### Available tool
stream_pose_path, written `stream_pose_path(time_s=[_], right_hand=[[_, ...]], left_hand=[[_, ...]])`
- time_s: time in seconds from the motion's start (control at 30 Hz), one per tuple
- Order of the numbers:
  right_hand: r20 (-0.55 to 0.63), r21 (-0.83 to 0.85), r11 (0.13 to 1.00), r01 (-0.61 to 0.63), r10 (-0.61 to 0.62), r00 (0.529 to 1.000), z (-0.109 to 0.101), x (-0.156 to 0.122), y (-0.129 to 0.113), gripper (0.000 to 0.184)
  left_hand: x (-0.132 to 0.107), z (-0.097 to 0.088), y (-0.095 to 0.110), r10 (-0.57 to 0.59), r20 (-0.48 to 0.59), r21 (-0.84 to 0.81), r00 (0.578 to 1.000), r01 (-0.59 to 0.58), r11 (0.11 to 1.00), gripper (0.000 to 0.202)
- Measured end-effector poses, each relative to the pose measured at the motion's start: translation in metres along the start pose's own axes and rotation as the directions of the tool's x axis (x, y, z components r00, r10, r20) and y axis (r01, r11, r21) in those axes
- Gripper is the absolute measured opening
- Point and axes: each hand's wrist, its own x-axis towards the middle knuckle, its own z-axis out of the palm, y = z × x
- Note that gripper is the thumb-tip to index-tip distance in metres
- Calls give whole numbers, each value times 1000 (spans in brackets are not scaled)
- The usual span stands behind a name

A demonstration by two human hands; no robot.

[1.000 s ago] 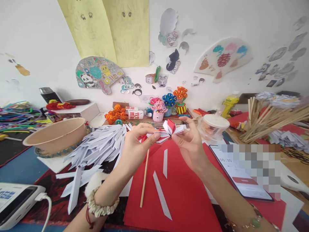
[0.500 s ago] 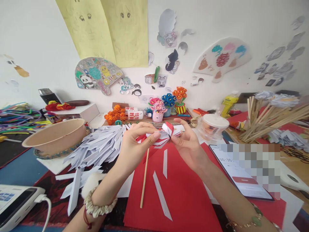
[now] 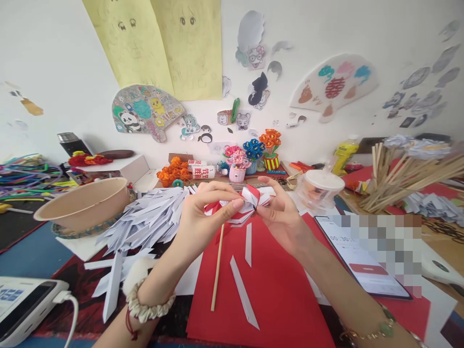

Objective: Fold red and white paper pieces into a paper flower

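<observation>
Between my two hands is a bundle of folded red and white paper strips (image 3: pixel 250 199), held above a red paper sheet (image 3: pixel 268 290). My left hand (image 3: pixel 210 208) pinches its left side with the thumb on top. On its right side my right hand (image 3: pixel 281 217) grips with thumb and fingers, near a small dark spot that could be a tie. A thin wooden stick (image 3: pixel 217 270) slants down from below the bundle; whether it is joined to it is hidden. Two folded white paper strips (image 3: pixel 243 292) lie on the red sheet.
Folded white strips (image 3: pixel 148 220) are heaped at left beside a beige basin (image 3: pixel 83 203). A phone (image 3: pixel 362 261) showing a timer lies at right, near wooden sticks (image 3: pixel 384 179) and a lidded white cup (image 3: pixel 322 181). Craft flowers (image 3: pixel 253 150) stand against the wall.
My left thumb and fingers have shifted slightly right along the bundle, and its upper folds have turned a little. Both hands keep hold of it; the rest looks the same.
</observation>
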Motion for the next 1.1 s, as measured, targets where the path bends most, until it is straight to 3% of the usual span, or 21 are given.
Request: stream_pose_path(time_s=[0.23,0.4,0.57,0.73,0.93,1.1], right_hand=[[0,14,1000,-19,19,1000,0,-1,1,66],[3,22,999,-31,31,1000,2,-1,1,67],[-8,16,999,-28,28,1000,2,-1,0,65],[7,29,999,-42,42,999,1,-1,1,64],[-7,17,999,-30,30,1000,1,0,0,64],[16,12,1000,-14,14,1000,-1,0,-1,64]], left_hand=[[1,-2,0,-13,56,11,998,12,1000,13],[1,-1,4,142,60,256,988,-152,954,8],[3,0,4,194,31,293,980,-195,936,19],[3,-1,-1,99,43,209,994,-106,972,26],[1,0,2,11,49,226,999,-22,974,10],[0,-1,2,-81,126,116,989,67,991,14]])
